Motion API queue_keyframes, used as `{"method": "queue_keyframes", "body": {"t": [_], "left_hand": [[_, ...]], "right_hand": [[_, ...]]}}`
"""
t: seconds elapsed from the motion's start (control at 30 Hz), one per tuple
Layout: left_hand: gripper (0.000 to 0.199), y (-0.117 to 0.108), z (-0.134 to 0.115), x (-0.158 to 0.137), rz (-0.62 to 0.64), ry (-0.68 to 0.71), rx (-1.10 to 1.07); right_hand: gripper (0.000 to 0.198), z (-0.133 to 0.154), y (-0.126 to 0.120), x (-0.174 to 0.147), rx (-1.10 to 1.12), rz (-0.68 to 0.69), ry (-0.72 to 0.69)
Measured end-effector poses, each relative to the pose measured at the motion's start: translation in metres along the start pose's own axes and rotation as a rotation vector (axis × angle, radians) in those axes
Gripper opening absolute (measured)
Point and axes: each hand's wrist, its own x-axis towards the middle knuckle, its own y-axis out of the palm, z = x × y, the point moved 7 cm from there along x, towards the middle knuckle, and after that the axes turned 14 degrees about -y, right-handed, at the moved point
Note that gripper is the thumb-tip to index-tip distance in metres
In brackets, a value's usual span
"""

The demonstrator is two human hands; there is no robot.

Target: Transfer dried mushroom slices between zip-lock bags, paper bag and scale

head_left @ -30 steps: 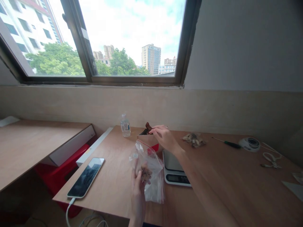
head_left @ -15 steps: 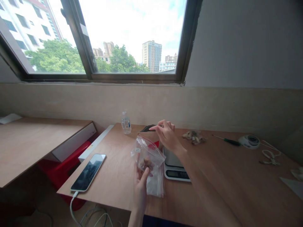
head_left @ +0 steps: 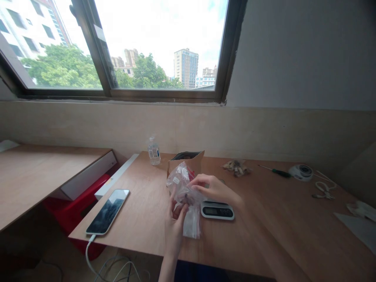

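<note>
- Both hands are working a clear zip bag (head_left: 185, 196) near the middle of the frame, held up over the front edge of the table (head_left: 279, 235).
- The left hand (head_left: 175, 223) is gripping the bag from below, fingers closed on the plastic, with some brown bits sitting inside it.
- The right hand (head_left: 216, 190) is coming in from the right, fingertips pinched on the bag's top, right at the opening by the look of it.
- Just right of the bag a kitchen scale (head_left: 217, 210) is sitting on the table, and a brown paper pouch (head_left: 185, 162) is standing open just behind.
- Honestly the risk I'm seeing: the bag is floppy, so if the mouth sags or the pinch slips, the bits could spill onto the table or off the front edge.
- A phone (head_left: 107, 211) is charging at lower left, near enough that a swinging elbow could knock it.
</note>
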Motion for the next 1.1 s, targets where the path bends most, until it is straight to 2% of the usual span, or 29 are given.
{"method": "queue_keyframes", "body": {"t": [0.17, 0.37, 0.47, 0.53, 0.63, 0.7, 0.8, 0.87, 0.93, 1.03, 1.1], "left_hand": [[0.054, -0.006, -0.005, -0.004, -0.081, 0.007, 0.043], [0.057, -0.002, -0.009, -0.008, -0.083, 0.042, 0.069], [0.056, -0.009, -0.010, -0.008, -0.123, 0.047, 0.047], [0.057, -0.018, -0.010, -0.007, -0.159, 0.048, 0.040], [0.060, -0.029, -0.007, -0.007, -0.191, 0.050, 0.022], [0.062, -0.033, -0.005, -0.007, -0.186, 0.049, 0.013], [0.063, -0.036, -0.002, -0.006, -0.167, 0.039, 0.009], [0.063, -0.039, -0.002, -0.006, -0.167, 0.037, 0.007], [0.063, -0.040, -0.002, -0.006, -0.171, 0.040, 0.007], [0.063, -0.038, -0.002, -0.007, -0.154, 0.036, 0.015], [0.061, -0.032, 0.000, -0.007, -0.126, 0.028, 0.031]], "right_hand": [[0.030, 0.007, 0.013, -0.005, 0.050, 0.146, 0.013], [0.017, -0.004, 0.018, -0.007, 0.077, 0.085, 0.004], [0.020, -0.008, -0.004, 0.001, 0.093, -0.051, -0.012], [0.023, -0.009, -0.029, 0.013, 0.080, -0.216, -0.040], [0.022, -0.012, -0.067, 0.034, -0.076, -0.489, -0.078], [0.018, -0.014, -0.079, 0.049, -0.228, -0.556, -0.108], [0.015, -0.021, -0.071, 0.066, -0.403, -0.431, -0.148], [0.019, -0.024, -0.060, 0.066, -0.478, -0.346, -0.132], [0.026, -0.022, -0.054, 0.055, -0.510, -0.361, -0.100], [0.031, -0.005, -0.043, 0.029, -0.440, -0.450, -0.093], [0.036, 0.003, -0.028, 0.014, -0.285, -0.415, -0.075]]}}
